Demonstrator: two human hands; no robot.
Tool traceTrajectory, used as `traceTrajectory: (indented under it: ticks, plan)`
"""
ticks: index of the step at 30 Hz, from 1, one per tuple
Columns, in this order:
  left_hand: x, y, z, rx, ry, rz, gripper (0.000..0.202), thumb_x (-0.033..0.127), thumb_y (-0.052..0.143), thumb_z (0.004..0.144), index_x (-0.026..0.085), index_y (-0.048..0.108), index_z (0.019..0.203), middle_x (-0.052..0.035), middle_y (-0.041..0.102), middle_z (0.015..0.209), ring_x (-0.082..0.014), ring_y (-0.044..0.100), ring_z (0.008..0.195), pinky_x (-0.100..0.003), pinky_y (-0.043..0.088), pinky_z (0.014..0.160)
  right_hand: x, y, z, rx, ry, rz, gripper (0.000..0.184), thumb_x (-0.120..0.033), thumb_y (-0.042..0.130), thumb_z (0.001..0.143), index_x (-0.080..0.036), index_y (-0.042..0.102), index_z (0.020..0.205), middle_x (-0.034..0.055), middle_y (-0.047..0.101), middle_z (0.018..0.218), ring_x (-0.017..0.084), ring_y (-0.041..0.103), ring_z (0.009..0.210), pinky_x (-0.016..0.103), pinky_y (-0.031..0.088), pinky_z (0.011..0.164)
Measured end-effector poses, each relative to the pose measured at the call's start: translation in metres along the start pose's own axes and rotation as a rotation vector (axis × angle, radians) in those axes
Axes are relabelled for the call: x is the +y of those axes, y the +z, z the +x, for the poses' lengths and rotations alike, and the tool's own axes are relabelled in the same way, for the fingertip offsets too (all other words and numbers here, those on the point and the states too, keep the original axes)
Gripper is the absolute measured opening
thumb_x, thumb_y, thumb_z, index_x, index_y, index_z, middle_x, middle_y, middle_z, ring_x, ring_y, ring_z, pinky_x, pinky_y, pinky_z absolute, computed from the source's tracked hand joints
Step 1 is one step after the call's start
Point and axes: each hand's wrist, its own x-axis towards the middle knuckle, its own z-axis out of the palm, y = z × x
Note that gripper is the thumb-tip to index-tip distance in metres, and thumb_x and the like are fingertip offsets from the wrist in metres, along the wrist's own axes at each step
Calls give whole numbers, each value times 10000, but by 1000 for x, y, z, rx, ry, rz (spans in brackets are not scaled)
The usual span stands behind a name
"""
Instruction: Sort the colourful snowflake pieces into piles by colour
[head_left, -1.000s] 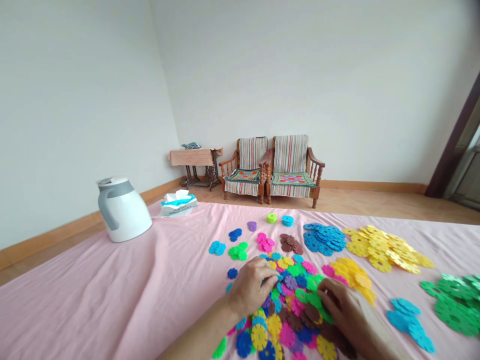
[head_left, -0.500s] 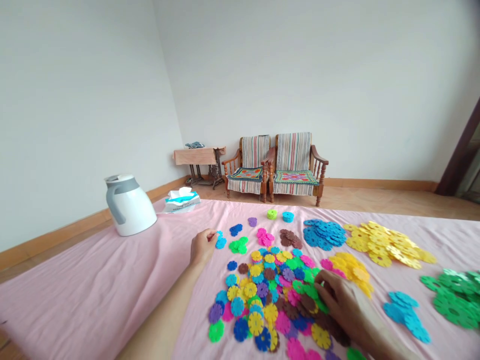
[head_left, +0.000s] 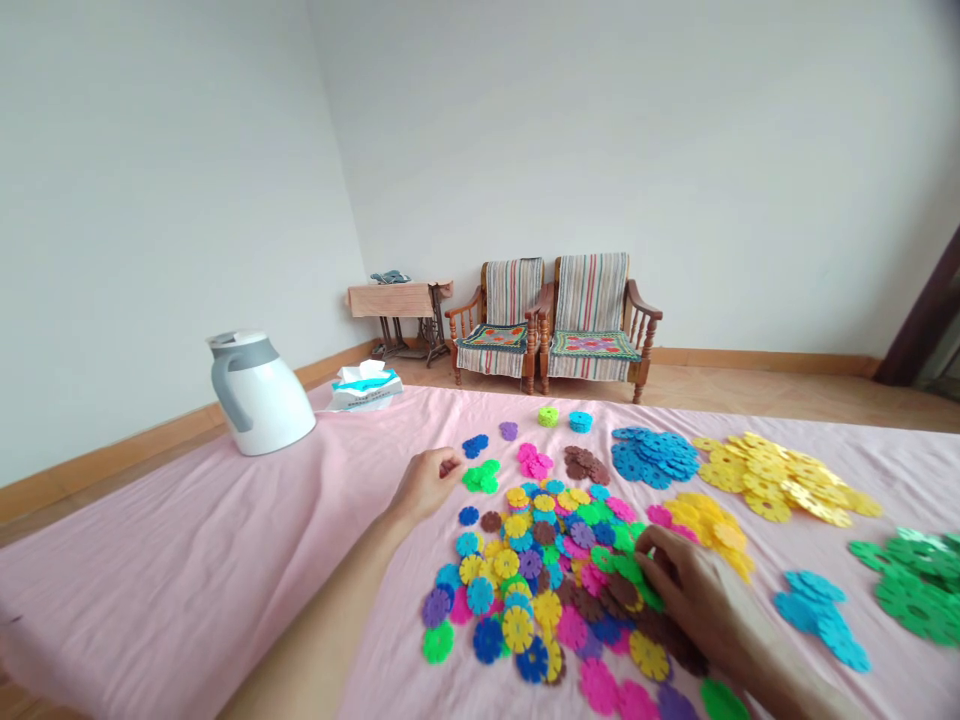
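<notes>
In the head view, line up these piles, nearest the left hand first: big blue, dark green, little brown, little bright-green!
From the left hand:
1. Little bright-green pile: just to the right.
2. Little brown pile: farther right.
3. Big blue pile: beyond the brown.
4. Dark green pile: right edge.

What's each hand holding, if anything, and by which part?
Cannot tell: the left hand shows no disc; the right hand, at the green discs, hides any grip.

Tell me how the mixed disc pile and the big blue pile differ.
The mixed pile has many colours; the big blue pile is only blue. The mixed pile sprawls widely; the big blue pile is compact. Both consist of notched discs on the pink cloth.
</notes>
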Motion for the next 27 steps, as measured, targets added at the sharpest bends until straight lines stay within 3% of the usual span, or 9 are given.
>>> traceTrajectory:
  ticks: [4,6,11,16,20,24,27]
  plan:
    - [18,13,-9,-168,173,-39,174,238,524,756,161,655,671,15,638,616,-107,555,559,-181,379,538,0,-1,0,29,-7,10,238,-398,405,859,-238,548,755,-17,634,645,150,591,594,238,415,550]
    - [21,16,-11,-171,208,-52,176,226,517,751,161,655,663,11,624,598,-110,544,556,-184,363,531,-5,-3,1,72,-12,6,242,-399,415,854,-235,568,763,-4,644,668,152,594,597,241,422,551]
    - [4,15,-4,64,49,-122,167,283,549,727,171,644,648,26,591,551,-108,522,521,-189,352,525,-44,-15,-1,114,-136,12,261,-354,384,889,-227,587,787,28,610,714,155,567,640,259,433,595]
    - [-26,14,6,247,-144,-157,262,373,498,754,156,629,687,18,566,489,-130,535,477,-202,361,487,-116,-14,-3,-86,-384,56,190,-247,415,884,-223,604,892,46,609,875,179,549,822,306,423,733]
    - [-38,15,9,309,-220,-203,297,414,483,756,161,632,712,16,576,492,-129,542,457,-201,373,463,-164,5,1,-254,-588,69,157,-239,486,848,-238,596,961,26,616,995,181,519,920,326,381,834]
    - [-39,15,8,310,-234,-235,284,419,504,735,170,631,685,19,577,486,-127,547,455,-197,380,455,-188,38,7,-270,-796,13,203,-315,509,840,-222,573,1008,35,622,1015,186,504,965,341,343,887]
    - [-38,15,8,305,-235,-248,285,420,504,731,171,627,670,19,578,481,-128,547,454,-197,382,452,-190,59,9,-213,-841,-72,172,-336,503,851,-193,566,920,47,625,946,186,513,912,349,348,871]
